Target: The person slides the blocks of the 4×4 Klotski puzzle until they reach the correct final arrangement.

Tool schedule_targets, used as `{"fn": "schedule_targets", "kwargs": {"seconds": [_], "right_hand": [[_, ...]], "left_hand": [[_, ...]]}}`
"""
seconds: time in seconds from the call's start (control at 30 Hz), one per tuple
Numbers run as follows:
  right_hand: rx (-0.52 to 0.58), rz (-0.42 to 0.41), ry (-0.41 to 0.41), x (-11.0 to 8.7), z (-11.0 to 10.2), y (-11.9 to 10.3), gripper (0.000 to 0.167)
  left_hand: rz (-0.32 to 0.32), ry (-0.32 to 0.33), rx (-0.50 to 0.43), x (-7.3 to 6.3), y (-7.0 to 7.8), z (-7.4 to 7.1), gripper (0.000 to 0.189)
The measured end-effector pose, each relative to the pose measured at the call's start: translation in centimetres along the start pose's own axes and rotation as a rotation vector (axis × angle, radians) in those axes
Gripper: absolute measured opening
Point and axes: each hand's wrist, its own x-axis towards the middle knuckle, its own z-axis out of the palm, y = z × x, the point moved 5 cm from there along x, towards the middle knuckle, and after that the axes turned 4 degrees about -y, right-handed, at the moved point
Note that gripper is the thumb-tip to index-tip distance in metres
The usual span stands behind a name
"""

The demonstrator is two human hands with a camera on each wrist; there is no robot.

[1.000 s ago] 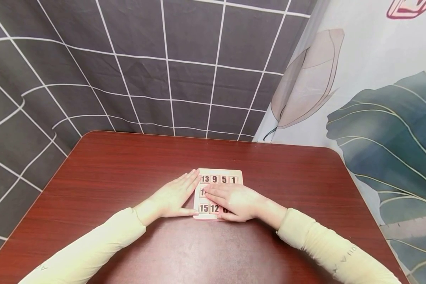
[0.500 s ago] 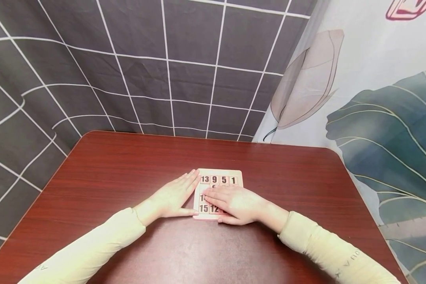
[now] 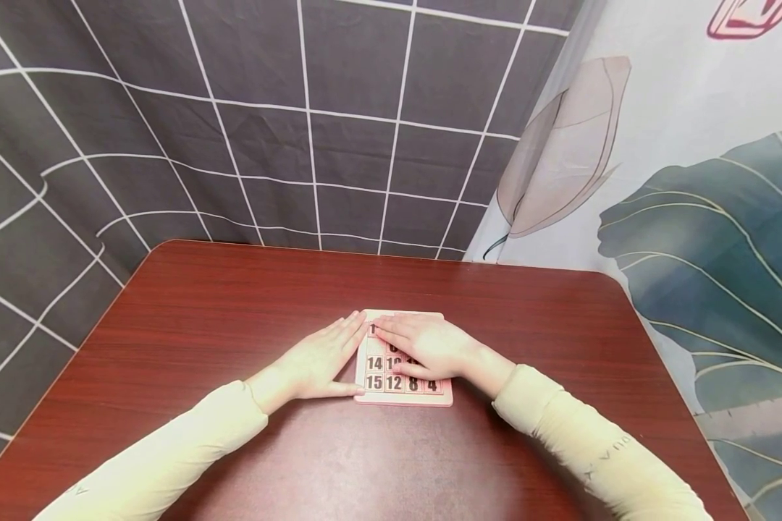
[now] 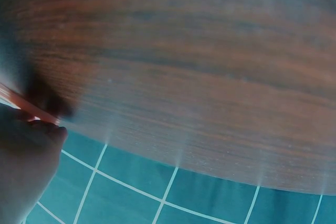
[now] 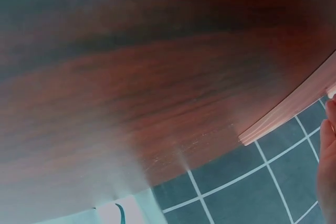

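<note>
A pale number slide puzzle point(image 3: 394, 384) lies flat on the table, with black numbers on its tiles. Its near row reads 15, 12, 8, 4. Straight fingers of my left hand point(image 3: 313, 362) touch its far left corner, and that thumb rests at the near left corner. My right hand point(image 3: 433, 346) lies across the puzzle from the right, fingertips on the far left tile, covering most of the upper rows. A pale gap shows left of the 6. In the right wrist view, the puzzle's side point(image 5: 283, 115) runs beside the right hand point(image 5: 326, 161).
The puzzle is on a reddish-brown table point(image 3: 234, 311) with rounded far corners. Behind it hangs a dark curtain point(image 3: 352, 152) with a white grid. A white curtain with leaf prints point(image 3: 723, 217) hangs at the right.
The 14 tile slid toward the near edge into the third row under my right fingers. Then my right hand moved away from me to the far row. My left hand stayed in place.
</note>
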Motion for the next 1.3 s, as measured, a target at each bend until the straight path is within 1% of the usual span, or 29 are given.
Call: {"fn": "schedule_targets", "kwargs": {"seconds": [0.1, 0.23, 0.6, 0.77, 0.87, 1.0, 1.17, 1.3], "right_hand": [[-0.007, 0.021, -0.032, 0.2, 0.2, 0.3, 0.063], [-0.013, 0.008, -0.039, 0.3, 0.3, 0.2, 0.063], [0.029, -0.044, -0.037, -0.9, 0.1, -2.4, 0.065], [0.049, -0.033, -0.026, -1.2, -0.2, -3.0, 0.065], [0.054, -0.027, -0.025, -1.3, -0.3, -2.8, 0.064], [0.05, -0.02, -0.019, -1.6, -0.4, -2.0, 0.063], [0.045, 0.036, -0.031, -2.0, -0.3, -0.6, 0.064], [0.035, 0.073, -0.047, -2.2, -0.1, 0.0, 0.062]], "left_hand": [[0.0, 0.001, 0.0, 0.0, 0.0, 0.0, 0.106], [-0.001, -0.001, 0.001, 0.0, -0.1, 0.1, 0.106], [-0.01, -0.016, -0.007, 0.0, -0.2, 0.4, 0.105], [-0.006, -0.001, -0.004, 0.1, -0.2, 0.4, 0.106], [-0.003, 0.003, -0.004, 0.1, -0.2, 0.4, 0.105], [0.004, -0.001, 0.004, 0.1, -0.1, 0.4, 0.105], [0.001, -0.003, 0.012, 0.1, -0.2, 0.5, 0.106], [0.004, -0.001, 0.012, 0.1, -0.2, 0.4, 0.107]]}}
